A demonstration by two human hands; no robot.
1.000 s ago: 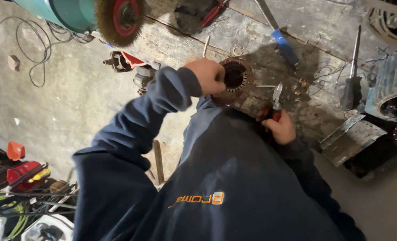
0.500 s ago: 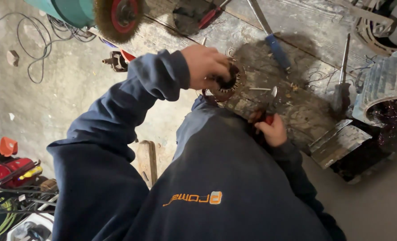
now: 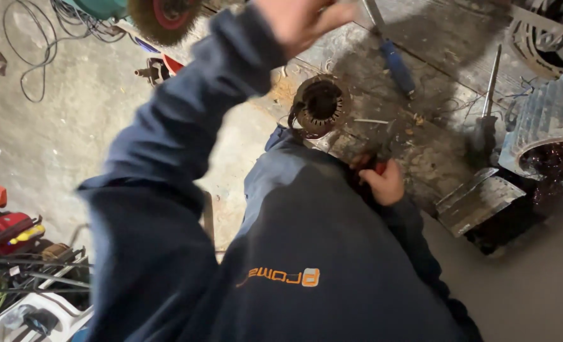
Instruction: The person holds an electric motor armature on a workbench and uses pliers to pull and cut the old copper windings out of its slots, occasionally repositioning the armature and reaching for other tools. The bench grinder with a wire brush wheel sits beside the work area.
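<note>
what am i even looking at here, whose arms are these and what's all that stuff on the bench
This is one picture from a camera worn on a person's head, looking down along their own body, so the dark blue sweatshirt fills the bottom. There is no machine; the two arms are the person's own.

The left hand is raised near the top edge and blurred; whether it holds anything cannot be told. The right hand is lower, closed on a red-handled tool, probably pliers.

Between them, on a worn workbench, stands a small round motor stator, a rusty ring with an open middle. Further back lie a blue-handled screwdriver and a dark-handled screwdriver. At the right sits a ribbed motor housing. A wire brush wheel shows at the top left.
</note>
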